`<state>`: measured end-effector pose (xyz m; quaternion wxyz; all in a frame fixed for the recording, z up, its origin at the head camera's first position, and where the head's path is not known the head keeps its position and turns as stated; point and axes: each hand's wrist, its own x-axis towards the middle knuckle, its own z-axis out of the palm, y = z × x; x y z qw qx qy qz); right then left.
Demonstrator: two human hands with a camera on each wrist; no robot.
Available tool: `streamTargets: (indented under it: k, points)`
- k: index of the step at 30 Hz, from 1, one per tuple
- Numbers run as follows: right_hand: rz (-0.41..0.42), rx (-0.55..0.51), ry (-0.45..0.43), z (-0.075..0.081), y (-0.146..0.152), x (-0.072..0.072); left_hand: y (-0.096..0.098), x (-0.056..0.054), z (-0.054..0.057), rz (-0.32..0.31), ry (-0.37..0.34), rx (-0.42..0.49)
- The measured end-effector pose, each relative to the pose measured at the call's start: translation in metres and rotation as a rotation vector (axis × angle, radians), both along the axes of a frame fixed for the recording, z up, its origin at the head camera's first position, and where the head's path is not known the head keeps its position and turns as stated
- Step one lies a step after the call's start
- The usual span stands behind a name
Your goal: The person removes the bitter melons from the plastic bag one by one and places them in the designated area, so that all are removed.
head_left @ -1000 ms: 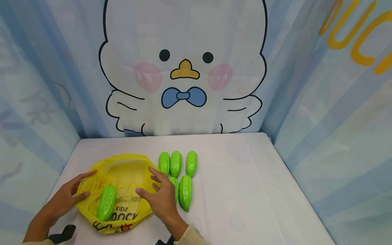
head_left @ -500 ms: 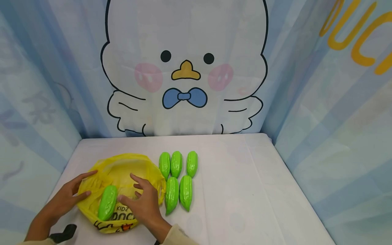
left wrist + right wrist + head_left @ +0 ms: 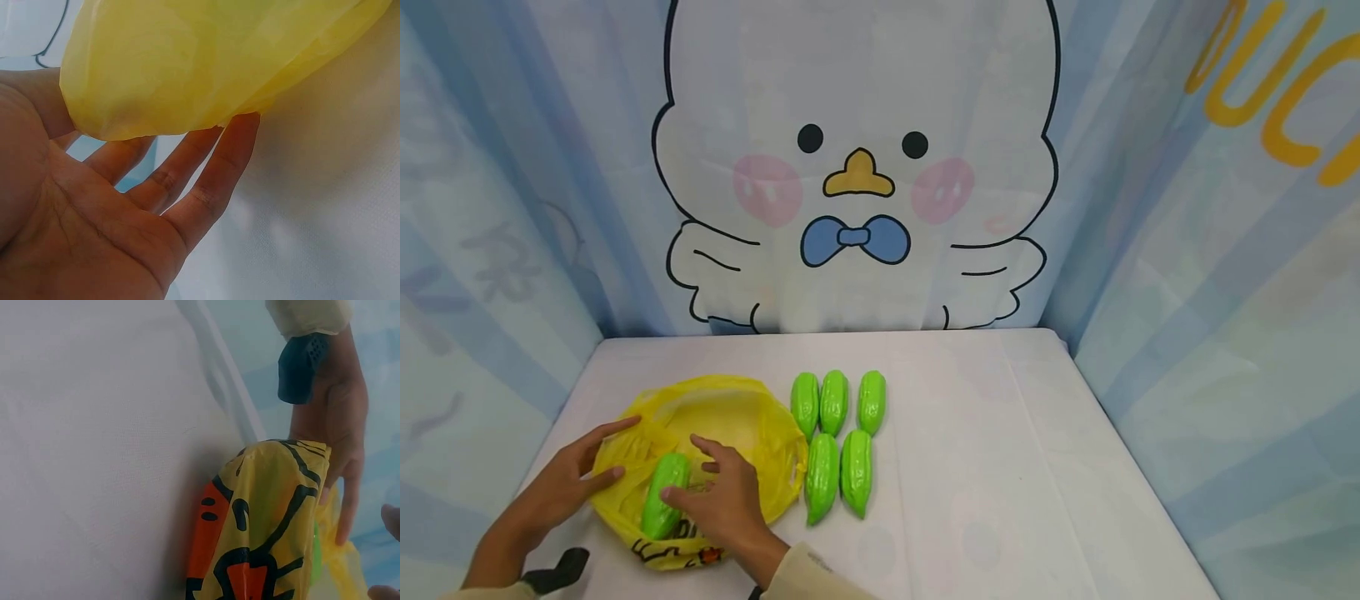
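Note:
A yellow plastic bag (image 3: pixel 730 408) with duck print lies with its mouth open at the table's left. One glossy green cucumber-shaped piece (image 3: pixel 658 508) lies inside it. My left hand (image 3: pixel 559 487) rests against the bag's left side, its fingers spread and fairly straight; the left wrist view has its fingertips touching the yellow plastic (image 3: pixel 162 69). Over the bag is my right hand (image 3: pixel 726 500), fingers apart, its thumb close to the green piece; contact cannot be told. Only fingertips (image 3: pixel 392 520) of it enter the right wrist view.
Several more green pieces (image 3: pixel 856 471) lie in two rows just right of the bag on the white-covered table (image 3: pixel 1000 450). Printed curtains (image 3: pixel 1210 333) enclose the back and sides.
My right hand has moved left from the bag's right rim to above the green piece inside. My left hand has stayed at the bag's left side.

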<state>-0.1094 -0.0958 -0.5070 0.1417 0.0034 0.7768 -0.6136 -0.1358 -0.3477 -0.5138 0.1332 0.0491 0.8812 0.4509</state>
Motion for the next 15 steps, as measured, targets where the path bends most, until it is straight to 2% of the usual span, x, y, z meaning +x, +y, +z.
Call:
streamTargets:
  k: [9, 15]
  points:
    - [0.049, 0.063, 0.029, -0.009, -0.015, -0.003, 0.003, 0.003, 0.001, -0.008, 0.028, 0.0]
    - [0.058, 0.14, 0.07, -0.013, -0.019, -0.002, 0.004, 0.004, 0.004, -0.008, 0.018, 0.015]
